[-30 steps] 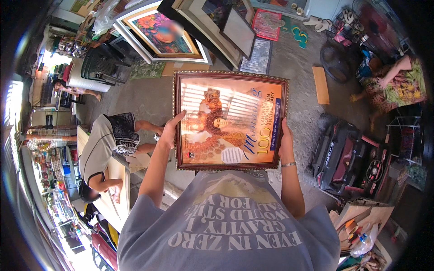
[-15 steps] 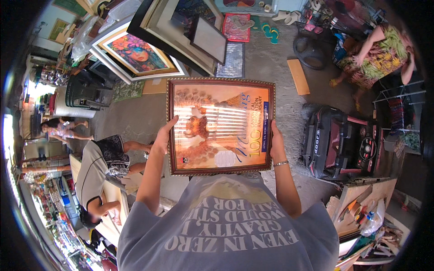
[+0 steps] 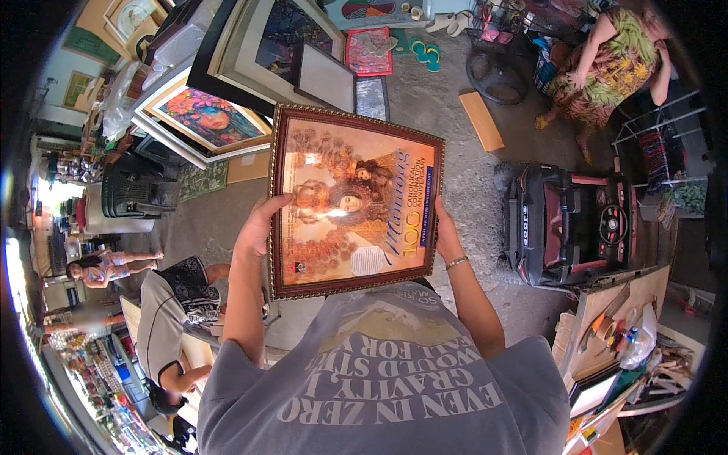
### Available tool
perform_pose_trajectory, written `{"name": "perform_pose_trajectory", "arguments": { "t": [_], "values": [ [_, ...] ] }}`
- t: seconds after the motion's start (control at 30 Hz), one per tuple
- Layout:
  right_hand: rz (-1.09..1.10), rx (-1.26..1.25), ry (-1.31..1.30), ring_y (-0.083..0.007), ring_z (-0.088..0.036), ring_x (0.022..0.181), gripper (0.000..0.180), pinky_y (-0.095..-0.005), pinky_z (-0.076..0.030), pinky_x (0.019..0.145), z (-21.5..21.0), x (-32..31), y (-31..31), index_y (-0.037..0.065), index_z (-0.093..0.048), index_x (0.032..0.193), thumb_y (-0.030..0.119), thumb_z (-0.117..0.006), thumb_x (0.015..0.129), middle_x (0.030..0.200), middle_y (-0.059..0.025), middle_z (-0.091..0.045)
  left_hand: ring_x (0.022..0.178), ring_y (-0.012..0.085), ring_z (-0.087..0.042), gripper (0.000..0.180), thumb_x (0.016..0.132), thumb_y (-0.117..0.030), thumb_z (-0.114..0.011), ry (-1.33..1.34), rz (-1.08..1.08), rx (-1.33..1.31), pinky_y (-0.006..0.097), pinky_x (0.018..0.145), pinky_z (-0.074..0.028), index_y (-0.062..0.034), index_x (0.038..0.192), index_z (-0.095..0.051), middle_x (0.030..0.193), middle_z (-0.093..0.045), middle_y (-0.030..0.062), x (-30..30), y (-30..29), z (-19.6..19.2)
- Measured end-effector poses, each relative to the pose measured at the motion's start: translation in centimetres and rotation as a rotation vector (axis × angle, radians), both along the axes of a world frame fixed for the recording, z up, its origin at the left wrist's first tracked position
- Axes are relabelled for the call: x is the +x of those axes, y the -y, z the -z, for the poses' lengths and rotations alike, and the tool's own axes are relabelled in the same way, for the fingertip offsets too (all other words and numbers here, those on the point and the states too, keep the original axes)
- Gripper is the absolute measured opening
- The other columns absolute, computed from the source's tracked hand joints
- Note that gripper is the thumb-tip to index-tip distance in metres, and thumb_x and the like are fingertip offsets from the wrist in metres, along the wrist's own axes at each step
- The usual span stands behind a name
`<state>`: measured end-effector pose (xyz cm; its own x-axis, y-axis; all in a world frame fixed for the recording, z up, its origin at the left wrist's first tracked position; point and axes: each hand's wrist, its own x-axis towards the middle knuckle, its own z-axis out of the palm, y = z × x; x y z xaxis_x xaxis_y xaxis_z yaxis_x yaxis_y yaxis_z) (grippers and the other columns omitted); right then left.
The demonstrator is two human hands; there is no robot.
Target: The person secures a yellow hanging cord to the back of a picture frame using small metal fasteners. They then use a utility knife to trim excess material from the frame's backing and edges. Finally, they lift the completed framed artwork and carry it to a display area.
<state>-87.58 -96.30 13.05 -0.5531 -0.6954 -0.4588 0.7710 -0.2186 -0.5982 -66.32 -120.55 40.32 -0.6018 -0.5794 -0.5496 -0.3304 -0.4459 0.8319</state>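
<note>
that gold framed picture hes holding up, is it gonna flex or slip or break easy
The framed picture probably stays stiff: its moulded gold border looks rigid and its edges run straight. The glare on its face suggests glazing, so it is likely fragile if knocked or dropped. The left hand and right hand each grip a side edge, which hints it is bulky enough to want two hands.

Grey tee (image 3: pixel 394 379) w/ pale lettering, thin bracelet (image 3: pixel 456 262) on right wrist.
</note>
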Motion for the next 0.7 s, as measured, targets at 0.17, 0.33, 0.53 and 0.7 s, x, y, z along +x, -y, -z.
{"name": "perform_pose_trajectory", "arguments": {
  "t": [0.17, 0.33, 0.53, 0.7],
  "values": [
    [-0.209, 0.492, -0.372, -0.017, -0.066, 0.088, 0.048, -0.0316, -0.055, 0.08, 2.8, -0.9, 1.8, -0.001, -0.064, 0.114, 0.045, -0.062, 0.101, 0.101, -0.0093, -0.069, 0.085, 0.0175, -0.07, 0.047, 0.087, -0.018, -0.066, 0.068, 0.192, -0.214, 0.032, 0.075, -0.058, 0.0095, 0.125, -0.058, 0.107, -0.07, 0.0143, -3.5, 2.6, 0.2],
    [-0.147, 0.473, -0.373, -0.0188, -0.068, 0.087, 0.047, -0.0322, -0.057, 0.076, 9.8, -2.2, -0.7, -0.003, -0.064, 0.115, 0.041, -0.063, 0.1, 0.098, -0.0126, -0.07, 0.083, 0.0168, -0.067, 0.042, 0.084, -0.019, -0.07, 0.125, 0.402, -0.572, 0.034, 0.07, -0.052, 0.0102, 0.113, -0.066, 0.095, -0.072, 0.0105, -6.4, 8.2, 5.8],
    [-0.083, 0.881, -0.485, -0.017, -0.063, 0.058, 0.042, -0.0326, -0.053, 0.053, 20.9, 0.6, -8.4, -0.004, -0.063, 0.107, 0.037, -0.064, 0.099, 0.079, -0.0116, -0.07, 0.076, 0.0318, -0.068, 0.049, 0.071, -0.031, -0.076, 0.455, 0.519, -0.802, 0.04, 0.072, -0.052, 0.0077, 0.1, -0.067, 0.082, -0.07, 0.0217, -8.7, 18.0, 12.9],
    [-0.292, 1.178, -0.005, -0.0231, -0.064, 0.054, 0.045, -0.0345, -0.049, 0.048, 19.8, 6.5, -12.2, 0.0, -0.065, 0.096, 0.044, -0.058, 0.098, 0.077, -0.0162, -0.071, 0.08, 0.0339, -0.07, 0.05, 0.071, -0.036, -0.079, 0.514, 0.528, -0.801, 0.041, 0.076, -0.053, 0.0053, 0.097, -0.065, 0.083, -0.07, 0.0231, -9.4, 25.3, 16.1]
  ]
}}
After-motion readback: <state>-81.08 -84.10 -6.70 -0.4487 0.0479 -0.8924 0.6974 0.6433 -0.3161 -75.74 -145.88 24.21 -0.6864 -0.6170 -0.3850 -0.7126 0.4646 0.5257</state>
